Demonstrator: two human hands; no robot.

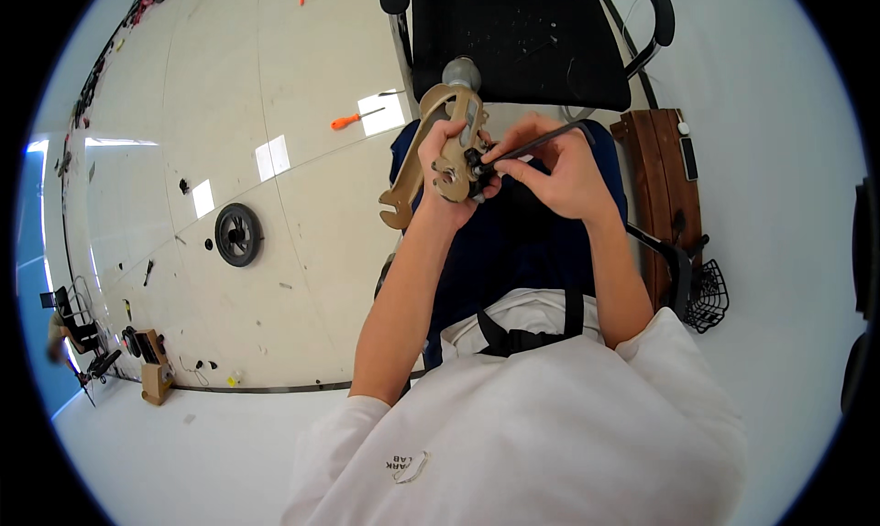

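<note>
My left hand (444,150) is wrapped round a tan metal fork (405,180) above my lap. The fork has a hooked, slotted end at the lower left and a grey rounded end at the top. At its near right end sits a small black part (475,158), partly covered by my fingers. My right hand (566,178) is closed on a dark hex key (543,141), pinching its shaft between thumb and fingers. The key's tip meets the black part, and its bent end points up to the right. Where exactly the tip seats is too small to tell.
A black office chair (513,40) stands just ahead. On the tiled floor to the left lie an orange-handled screwdriver (345,122), a black wheel (237,235) and scattered small parts. A brown wooden box (658,191) and a black wire basket (709,299) are on the right.
</note>
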